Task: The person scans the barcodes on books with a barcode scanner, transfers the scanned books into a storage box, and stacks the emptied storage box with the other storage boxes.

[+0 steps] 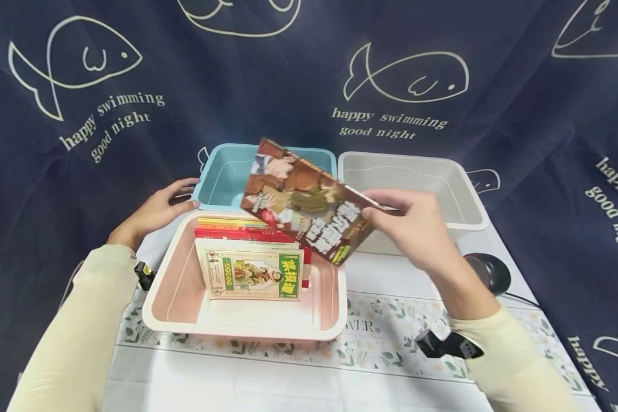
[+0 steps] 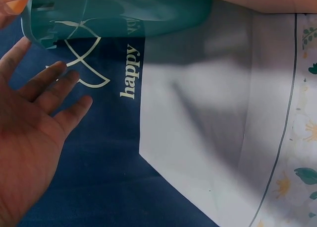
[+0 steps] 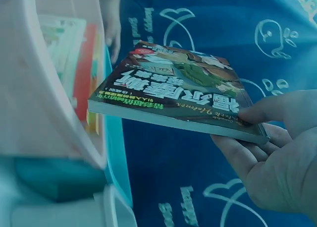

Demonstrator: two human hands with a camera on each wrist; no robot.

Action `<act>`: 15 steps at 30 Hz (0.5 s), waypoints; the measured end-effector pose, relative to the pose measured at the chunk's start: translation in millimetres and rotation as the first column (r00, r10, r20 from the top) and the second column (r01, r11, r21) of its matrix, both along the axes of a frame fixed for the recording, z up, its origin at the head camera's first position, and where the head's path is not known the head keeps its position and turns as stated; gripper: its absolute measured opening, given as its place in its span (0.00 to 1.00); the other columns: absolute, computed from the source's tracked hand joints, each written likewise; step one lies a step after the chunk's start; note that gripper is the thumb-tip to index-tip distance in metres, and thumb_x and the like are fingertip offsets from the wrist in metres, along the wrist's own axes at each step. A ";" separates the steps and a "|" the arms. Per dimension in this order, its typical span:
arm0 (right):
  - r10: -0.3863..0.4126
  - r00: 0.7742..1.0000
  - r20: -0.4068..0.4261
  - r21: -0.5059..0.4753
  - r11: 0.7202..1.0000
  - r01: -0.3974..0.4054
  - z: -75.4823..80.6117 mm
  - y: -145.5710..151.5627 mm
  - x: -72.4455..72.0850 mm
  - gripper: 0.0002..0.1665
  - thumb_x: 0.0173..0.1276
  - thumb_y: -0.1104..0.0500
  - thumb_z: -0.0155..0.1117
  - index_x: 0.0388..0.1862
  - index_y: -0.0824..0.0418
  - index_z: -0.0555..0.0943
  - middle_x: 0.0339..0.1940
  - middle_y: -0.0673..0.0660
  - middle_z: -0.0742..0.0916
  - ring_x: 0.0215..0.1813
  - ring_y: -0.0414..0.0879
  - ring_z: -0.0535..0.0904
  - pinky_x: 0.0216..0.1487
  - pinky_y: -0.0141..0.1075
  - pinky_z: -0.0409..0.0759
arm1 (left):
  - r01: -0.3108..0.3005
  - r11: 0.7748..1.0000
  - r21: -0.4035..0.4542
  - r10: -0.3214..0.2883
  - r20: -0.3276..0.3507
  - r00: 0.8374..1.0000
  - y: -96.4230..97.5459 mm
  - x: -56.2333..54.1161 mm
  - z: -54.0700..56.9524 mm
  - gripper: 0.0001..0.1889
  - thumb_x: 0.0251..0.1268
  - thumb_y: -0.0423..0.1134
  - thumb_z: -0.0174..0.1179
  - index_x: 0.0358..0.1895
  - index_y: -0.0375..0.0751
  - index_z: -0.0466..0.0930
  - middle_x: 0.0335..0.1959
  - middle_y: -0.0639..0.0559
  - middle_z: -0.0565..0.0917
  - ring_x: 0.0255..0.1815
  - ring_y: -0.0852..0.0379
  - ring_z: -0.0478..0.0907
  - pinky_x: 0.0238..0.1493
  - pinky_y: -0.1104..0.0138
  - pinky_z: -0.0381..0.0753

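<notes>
My right hand (image 1: 417, 223) pinches a brown illustrated paperback book (image 1: 309, 200) by one end, thumb on its cover and fingers beneath. The book is tilted in the air, above the back right part of the pink bin (image 1: 237, 330). Inside that bin a cream book (image 1: 252, 274) stands upright, with a red book (image 1: 232, 234) and several thin ones behind it. At the left rim of the blue bin (image 1: 213, 177) is my left hand (image 1: 157, 209), its fingers loosely extended. In the left wrist view this hand (image 2: 34, 123) shows an empty palm, fingertips near the bin.
A grey bin (image 1: 412, 171) stands beside the blue one at the back right. Right of it sits a black rounded object (image 1: 494, 274) with a cable. A dark fish-print curtain (image 1: 268, 86) hangs behind the white table (image 1: 211, 383), which has a floral strip.
</notes>
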State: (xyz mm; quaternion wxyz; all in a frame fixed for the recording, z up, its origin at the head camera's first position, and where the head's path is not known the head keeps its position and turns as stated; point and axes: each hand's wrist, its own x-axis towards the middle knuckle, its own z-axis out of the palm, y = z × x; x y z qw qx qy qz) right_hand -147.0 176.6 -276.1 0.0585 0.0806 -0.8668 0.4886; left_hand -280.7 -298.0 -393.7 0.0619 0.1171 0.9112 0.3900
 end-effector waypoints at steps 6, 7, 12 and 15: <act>-0.144 0.990 -0.011 0.072 0.987 0.144 -1.4 36.5 16.9 0.18 0.69 0.57 0.70 0.57 0.58 0.88 0.39 0.39 0.92 0.40 0.29 0.88 0.43 0.22 0.82 | -0.002 1.000 -0.001 0.002 0.013 1.000 -0.7 -1.1 -1.8 0.36 0.77 0.45 0.58 0.82 0.48 0.56 0.77 0.31 0.67 0.77 0.28 0.65 0.73 0.35 0.67; -0.164 0.986 -0.011 0.074 0.984 0.164 -3.4 42.7 19.6 0.18 0.69 0.57 0.71 0.57 0.60 0.88 0.37 0.34 0.91 0.39 0.28 0.88 0.42 0.22 0.82 | -0.001 1.000 0.001 0.001 0.018 1.000 -0.5 -1.2 -2.0 0.36 0.77 0.45 0.58 0.82 0.48 0.56 0.77 0.31 0.66 0.78 0.29 0.65 0.73 0.35 0.67; -0.240 0.970 0.045 0.053 0.970 0.237 -13.3 71.9 37.1 0.20 0.69 0.57 0.72 0.58 0.61 0.86 0.26 0.29 0.87 0.21 0.28 0.80 0.20 0.28 0.76 | 0.007 1.000 0.014 -0.007 0.008 1.000 -0.8 -2.2 -2.7 0.36 0.76 0.45 0.59 0.82 0.47 0.56 0.78 0.32 0.67 0.77 0.29 0.66 0.73 0.36 0.67; -0.282 0.954 0.102 0.029 0.960 0.280 -18.5 86.8 48.8 0.19 0.69 0.56 0.73 0.58 0.55 0.86 0.21 0.36 0.86 0.13 0.34 0.73 0.13 0.34 0.71 | 0.008 1.000 0.016 -0.008 0.002 1.000 -1.6 -3.1 -2.9 0.36 0.76 0.44 0.59 0.82 0.46 0.56 0.78 0.32 0.67 0.77 0.29 0.66 0.73 0.36 0.67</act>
